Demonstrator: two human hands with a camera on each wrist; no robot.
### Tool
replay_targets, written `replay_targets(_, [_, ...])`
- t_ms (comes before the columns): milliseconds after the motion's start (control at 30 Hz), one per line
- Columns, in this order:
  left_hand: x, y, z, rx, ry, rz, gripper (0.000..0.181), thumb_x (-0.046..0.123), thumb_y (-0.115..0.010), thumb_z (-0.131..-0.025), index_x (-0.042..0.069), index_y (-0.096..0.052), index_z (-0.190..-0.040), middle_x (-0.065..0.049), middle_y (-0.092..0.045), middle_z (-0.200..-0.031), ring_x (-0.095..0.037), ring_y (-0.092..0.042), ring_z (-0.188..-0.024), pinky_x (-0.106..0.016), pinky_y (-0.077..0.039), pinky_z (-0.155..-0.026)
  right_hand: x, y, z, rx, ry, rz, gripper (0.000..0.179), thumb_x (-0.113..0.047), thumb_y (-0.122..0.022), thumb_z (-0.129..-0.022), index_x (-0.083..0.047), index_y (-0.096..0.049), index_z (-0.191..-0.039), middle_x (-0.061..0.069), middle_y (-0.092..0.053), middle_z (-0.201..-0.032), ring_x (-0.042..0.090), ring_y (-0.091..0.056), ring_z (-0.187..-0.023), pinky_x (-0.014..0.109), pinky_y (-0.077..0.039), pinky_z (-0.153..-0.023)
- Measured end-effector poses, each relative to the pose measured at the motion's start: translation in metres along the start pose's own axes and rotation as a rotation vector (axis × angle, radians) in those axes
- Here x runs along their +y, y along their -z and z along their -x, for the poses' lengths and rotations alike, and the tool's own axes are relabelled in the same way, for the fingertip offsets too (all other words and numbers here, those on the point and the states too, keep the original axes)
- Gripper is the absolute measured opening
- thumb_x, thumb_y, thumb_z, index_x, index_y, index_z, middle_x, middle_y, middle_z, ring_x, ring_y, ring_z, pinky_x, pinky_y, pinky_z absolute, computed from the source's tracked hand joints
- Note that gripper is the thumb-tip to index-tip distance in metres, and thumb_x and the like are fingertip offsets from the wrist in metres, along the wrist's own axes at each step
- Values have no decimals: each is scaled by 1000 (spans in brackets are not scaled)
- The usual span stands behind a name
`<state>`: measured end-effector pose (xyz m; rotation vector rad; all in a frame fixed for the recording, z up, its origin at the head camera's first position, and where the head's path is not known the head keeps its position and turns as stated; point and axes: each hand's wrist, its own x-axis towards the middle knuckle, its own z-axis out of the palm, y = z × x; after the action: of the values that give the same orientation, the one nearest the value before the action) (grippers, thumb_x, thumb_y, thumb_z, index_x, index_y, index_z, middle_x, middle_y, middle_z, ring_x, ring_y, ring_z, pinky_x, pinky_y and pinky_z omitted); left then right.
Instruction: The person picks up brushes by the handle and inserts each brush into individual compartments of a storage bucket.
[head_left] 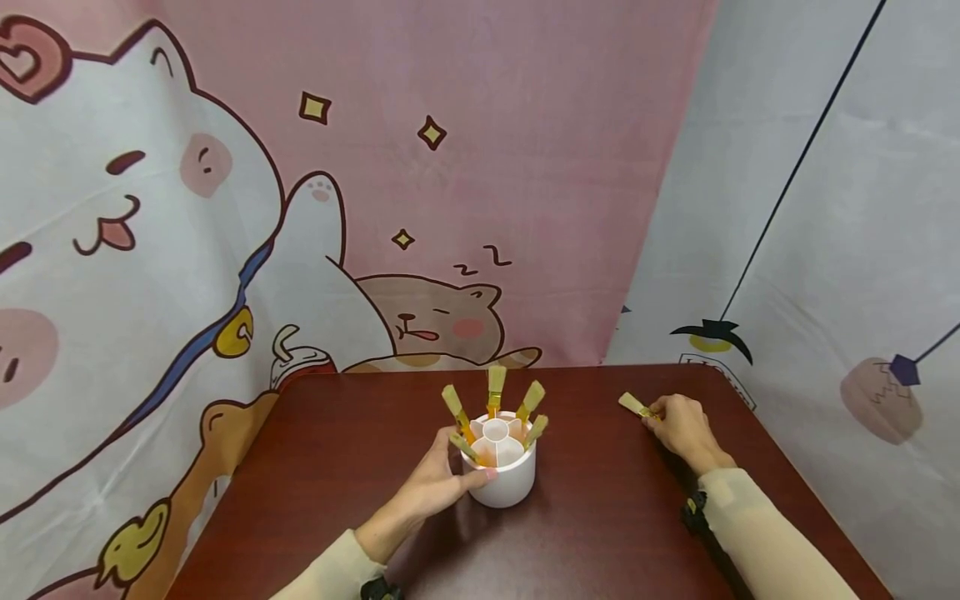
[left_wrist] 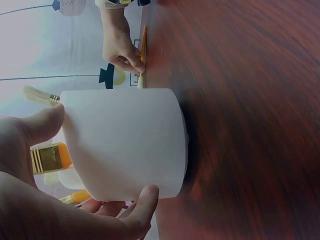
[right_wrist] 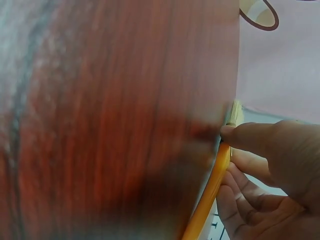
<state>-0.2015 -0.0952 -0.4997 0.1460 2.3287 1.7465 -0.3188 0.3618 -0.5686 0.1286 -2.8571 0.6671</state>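
My left hand [head_left: 429, 485] grips a white round brush holder [head_left: 506, 485] at its near left side, thumb on the front wall. Dividers and a round centre cup split the top of this holder. Several paintbrushes stand in its outer compartments, bristles up, among them one upright brush [head_left: 496, 385] at the back and a tilted brush [head_left: 531, 400] on the right. Off to the right, my right hand [head_left: 682, 429] pinches another flat paintbrush [head_left: 634, 405] just behind its bristles. Its orange handle [right_wrist: 206, 200] runs back under the palm in the right wrist view.
The dark red-brown table [head_left: 600, 517] carries the holder near its middle. Behind it hangs a pink cloth backdrop [head_left: 570, 208] with cartoon animals, and a pale cloth [head_left: 825, 250] closes off the right side.
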Motion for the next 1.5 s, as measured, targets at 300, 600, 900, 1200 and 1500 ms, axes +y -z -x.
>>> replay_targets(300, [-2,-1,0,1,-7,-6,90,33,-93,-83,7,-40,-151,-18,-59,-150,-36,-55,-142,-61,-45,-115,-9,4,6,54,10,-2,27,-16,-84,-91,3,-78,-109,20,-77,-100,32,-69,-85,53,-58,-72])
replay_targets(600, [-1,0,0,5,-8,-8,88,33,-93,-83,7,-41,-150,-17,-61,-147,-36,-57,-140,-61,-45,-115,-38,18,14,137,19,-33,29,-20,-83,-93,2,-75,-110,18,-78,-98,30,-72,-84,51,-59,-73])
replay_targets(900, [-2,1,0,5,-10,-19,88,34,-92,-84,7,-40,-150,-18,-61,-147,-35,-57,-140,-56,-49,-109,-73,31,27,238,76,-89,29,-20,-85,-92,-2,-77,-113,13,-78,-97,27,-75,-85,40,-58,-72])
replay_targets(1200, [-3,-1,0,12,-17,-27,88,34,-92,-84,6,-41,-149,-18,-61,-146,-36,-57,-139,-56,-50,-109,-101,39,43,297,138,-97,28,-19,-87,-90,-4,-78,-112,9,-75,-93,20,-72,-79,34,-57,-69])
replay_targets(1500, [-2,0,1,11,-21,-23,88,33,-92,-84,6,-41,-149,-19,-61,-147,-37,-56,-140,-61,-47,-113,-128,50,57,355,179,-113,26,-21,-89,-88,-8,-78,-107,5,-75,-90,16,-72,-74,29,-57,-65])
